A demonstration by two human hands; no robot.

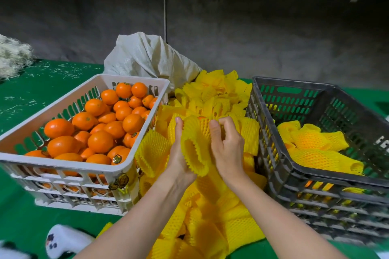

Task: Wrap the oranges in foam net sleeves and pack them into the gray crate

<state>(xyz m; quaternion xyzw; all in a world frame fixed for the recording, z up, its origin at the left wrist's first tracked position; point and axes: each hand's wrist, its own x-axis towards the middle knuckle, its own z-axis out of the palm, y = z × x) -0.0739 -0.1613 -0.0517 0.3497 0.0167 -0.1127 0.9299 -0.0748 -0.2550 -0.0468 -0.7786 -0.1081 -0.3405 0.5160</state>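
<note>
Both grips are up over the middle of the desk, closed on the same sleeve. The left grip has its fingers curled round the sleeve from the left, with the thumb laid up its near face to the top edge. The right grip pinches the sleeve's right edge, thumb in front and the other fingers bent over behind. The sleeve is yellow foam net, and its lower mouth flares open towards the person, between the two wrists. At its top, between the thumbs, a sliver of an orange shows; the rest of it is hidden in the net.

Under and beyond the grips lies a loose pile of sleeves, spilling back beneath the forearms. Just left of the left grip stands a white crate heaped with bare oranges, some with dark round stickers. Right of the right grip, up against the pile, is the gray crate. A few wrapped oranges lie in it, and more yellow shows through its side slots. Beyond the grips, behind the pile, a white sack slumps. The desk is green and flecked with pale shreds, with a pale fibrous heap far off to the left. Near the left forearm sits a white object, too blurred to tell what it is.
</note>
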